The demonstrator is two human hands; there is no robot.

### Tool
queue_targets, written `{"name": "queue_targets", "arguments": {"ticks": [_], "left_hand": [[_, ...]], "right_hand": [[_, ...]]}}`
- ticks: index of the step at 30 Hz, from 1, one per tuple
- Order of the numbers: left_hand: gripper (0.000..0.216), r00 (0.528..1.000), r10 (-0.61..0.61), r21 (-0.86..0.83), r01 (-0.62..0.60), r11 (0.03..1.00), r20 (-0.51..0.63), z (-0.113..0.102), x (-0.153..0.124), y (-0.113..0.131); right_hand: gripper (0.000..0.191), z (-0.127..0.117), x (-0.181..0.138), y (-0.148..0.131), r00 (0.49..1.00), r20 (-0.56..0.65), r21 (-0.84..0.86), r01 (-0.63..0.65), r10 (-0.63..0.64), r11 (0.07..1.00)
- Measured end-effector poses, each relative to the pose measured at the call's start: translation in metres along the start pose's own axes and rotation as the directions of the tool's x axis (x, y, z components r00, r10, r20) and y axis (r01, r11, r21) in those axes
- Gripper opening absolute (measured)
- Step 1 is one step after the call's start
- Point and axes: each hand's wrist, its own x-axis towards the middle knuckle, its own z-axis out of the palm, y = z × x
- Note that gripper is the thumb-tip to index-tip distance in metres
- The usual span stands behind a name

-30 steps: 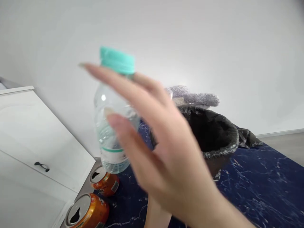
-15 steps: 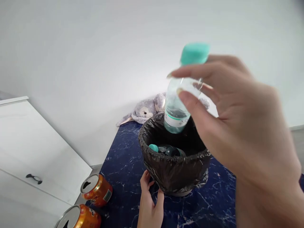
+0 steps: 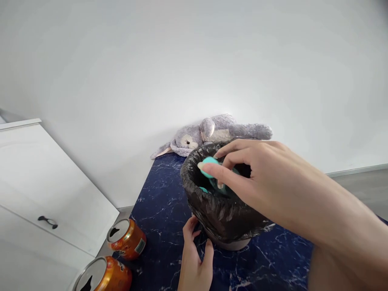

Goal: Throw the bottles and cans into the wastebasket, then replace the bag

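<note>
My right hand (image 3: pixel 257 173) reaches over the rim of a small trash bin (image 3: pixel 224 220) lined with a black plastic bag. Its fingers are closed around the neck of a clear plastic bottle with a teal cap (image 3: pixel 209 166); the bottle leans inside the bin, its lower part mostly hidden. Beneath it, part of another teal cap (image 3: pixel 203 189) shows. My left hand (image 3: pixel 196 260) is at the bin's lower left side, with fingers curved against the bag and the thumb near the base.
Two opened orange drink cans (image 3: pixel 127 238) stand along the left edge of the dark blue marbled table (image 3: pixel 163 194). A grey plush toy (image 3: pixel 224 123) lies behind the bin against the white wall. A white cabinet (image 3: pixel 45 182) is at left.
My right hand has lowered the bottle from above the bin to inside it, moving down and left. My left hand stays at the bin's side.
</note>
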Motion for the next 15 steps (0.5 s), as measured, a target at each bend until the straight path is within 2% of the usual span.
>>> {"name": "queue_targets", "arguments": {"ticks": [3, 7, 12, 15], "left_hand": [[0.069, 0.999, -0.038, 0.002, 0.038, 0.999, 0.012, 0.000, -0.001, 0.002], [0.066, 1.000, -0.018, 0.000, 0.018, 1.000, 0.013, 0.000, -0.002, 0.002], [0.062, 0.997, 0.073, -0.021, -0.073, 0.997, -0.005, 0.002, -0.002, -0.004], [0.063, 0.996, 0.086, -0.030, -0.087, 0.996, -0.028, 0.002, -0.002, -0.005]], "right_hand": [[0.052, -0.004, 0.001, -0.008, 0.995, -0.070, 0.022, -0.071, 0.073, 0.997], [0.031, -0.004, -0.001, -0.012, 0.996, -0.086, 0.068, -0.023, 0.028, 0.997], [0.022, 0.000, -0.006, -0.013, 0.997, 0.065, 0.103, 0.041, -0.047, 0.994], [0.028, 0.003, 0.000, -0.013, 0.985, 0.172, 0.096, 0.011, -0.027, 0.995]]}}
